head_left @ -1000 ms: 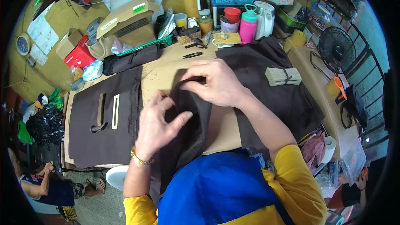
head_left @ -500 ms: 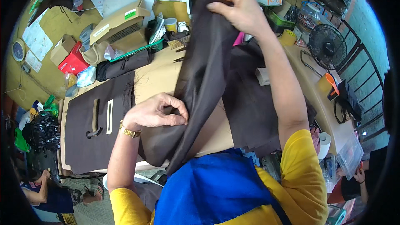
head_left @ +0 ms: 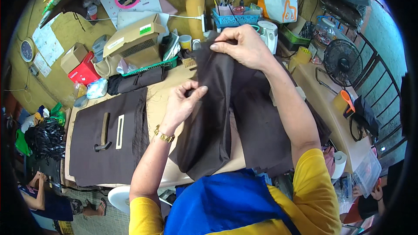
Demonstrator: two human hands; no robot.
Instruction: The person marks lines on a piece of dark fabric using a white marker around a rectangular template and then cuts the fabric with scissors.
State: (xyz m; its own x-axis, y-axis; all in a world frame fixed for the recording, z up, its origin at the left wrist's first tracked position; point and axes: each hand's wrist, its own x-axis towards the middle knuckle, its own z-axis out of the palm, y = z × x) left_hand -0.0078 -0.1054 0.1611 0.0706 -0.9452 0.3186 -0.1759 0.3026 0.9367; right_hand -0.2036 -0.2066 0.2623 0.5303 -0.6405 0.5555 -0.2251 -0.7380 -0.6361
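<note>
Cloth [head_left: 209, 126], dark brown, pinched in right hand [head_left: 246, 47]; left hand [head_left: 181, 103] at its edge, cannot tell whether clamped

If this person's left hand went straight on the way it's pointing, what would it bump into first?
The left hand would most likely meet the dark cloth that the right hand holds up, right ahead of it. Depth is unclear, so they may already touch.

The bare right hand [head_left: 246, 48] covers part of the dark brown cloth [head_left: 208, 126]; its forearm [head_left: 297, 113] mostly hides a pale, blocky bundle [head_left: 301, 92].
</note>
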